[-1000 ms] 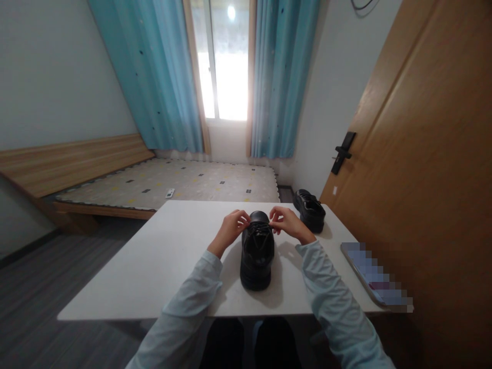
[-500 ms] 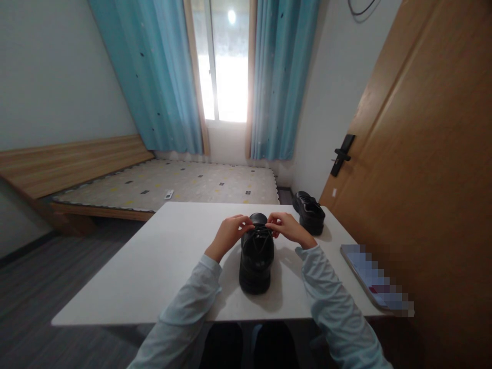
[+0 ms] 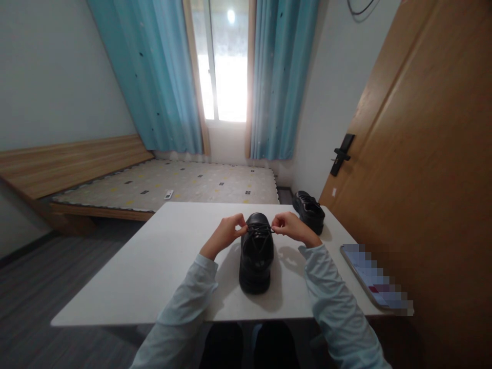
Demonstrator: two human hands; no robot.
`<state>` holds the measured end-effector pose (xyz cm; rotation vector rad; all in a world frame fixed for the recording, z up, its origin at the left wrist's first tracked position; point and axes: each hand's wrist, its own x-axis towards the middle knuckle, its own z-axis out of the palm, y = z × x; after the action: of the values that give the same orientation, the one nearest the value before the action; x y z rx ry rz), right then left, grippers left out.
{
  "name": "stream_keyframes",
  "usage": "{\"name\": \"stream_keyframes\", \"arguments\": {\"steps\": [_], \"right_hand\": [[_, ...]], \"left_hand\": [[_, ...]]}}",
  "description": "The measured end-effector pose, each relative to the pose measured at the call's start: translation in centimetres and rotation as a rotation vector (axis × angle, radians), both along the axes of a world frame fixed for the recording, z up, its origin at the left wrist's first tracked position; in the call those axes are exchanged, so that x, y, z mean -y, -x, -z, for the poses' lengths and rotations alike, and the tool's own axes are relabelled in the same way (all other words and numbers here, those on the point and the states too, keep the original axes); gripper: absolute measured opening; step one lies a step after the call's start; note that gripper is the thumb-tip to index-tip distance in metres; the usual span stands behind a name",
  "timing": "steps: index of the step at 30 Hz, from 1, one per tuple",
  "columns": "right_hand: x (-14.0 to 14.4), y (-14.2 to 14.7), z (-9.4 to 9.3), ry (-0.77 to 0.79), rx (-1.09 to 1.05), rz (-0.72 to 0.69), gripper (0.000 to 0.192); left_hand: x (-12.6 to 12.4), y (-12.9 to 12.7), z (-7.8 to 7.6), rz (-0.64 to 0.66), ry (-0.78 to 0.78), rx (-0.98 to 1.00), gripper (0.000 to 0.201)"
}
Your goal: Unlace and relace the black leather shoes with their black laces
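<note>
A black lace-up shoe [image 3: 255,261] stands on the white table in front of me, toe pointing away and heel toward me. My left hand [image 3: 227,233] is at the shoe's left side, thumb and fingers pinched on a shoelace. On the right side my right hand [image 3: 290,227] pinches the shoelace [image 3: 259,229] too, which stretches across the shoe's upper between both hands. The other black shoe [image 3: 310,212] rests near the table's far right corner, beyond my right hand.
The white table [image 3: 146,277] has a flat, partly pixelated object [image 3: 369,274] along its right edge. Behind the table is a bed [image 3: 200,179] with a small white remote [image 3: 169,194] on it. A wooden door [image 3: 415,154] stands at the right.
My hands have moved apart, the left one leftward and the right one slightly rightward, drawing the shoelace out to both sides. Both shoes stay in place.
</note>
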<state>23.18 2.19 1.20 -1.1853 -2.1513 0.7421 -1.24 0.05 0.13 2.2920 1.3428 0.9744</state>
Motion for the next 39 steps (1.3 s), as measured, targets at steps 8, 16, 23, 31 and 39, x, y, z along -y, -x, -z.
{"name": "stream_keyframes", "arguments": {"steps": [8,16,23,31,39], "right_hand": [[0.3,0.4,0.0,0.140,-0.128,-0.001,0.016],[0.0,0.0,0.3,0.158,-0.059,0.073,0.007],[0.3,0.2,0.2,0.252,-0.047,0.092,0.004],[0.4,0.1,0.5,0.322,-0.012,0.107,0.005],[0.2,0.1,0.7,0.406,0.052,0.142,0.007]], "left_hand": [[0.2,-0.1,-0.3,0.034,0.100,0.058,0.019],[0.4,-0.4,-0.6,-0.129,0.081,-0.011,0.009],[-0.2,-0.4,0.0,-0.052,0.083,0.013,0.011],[-0.5,0.2,0.3,-0.063,0.175,-0.046,0.015],[-0.6,0.6,0.5,-0.047,0.334,-0.091,0.016]]}}
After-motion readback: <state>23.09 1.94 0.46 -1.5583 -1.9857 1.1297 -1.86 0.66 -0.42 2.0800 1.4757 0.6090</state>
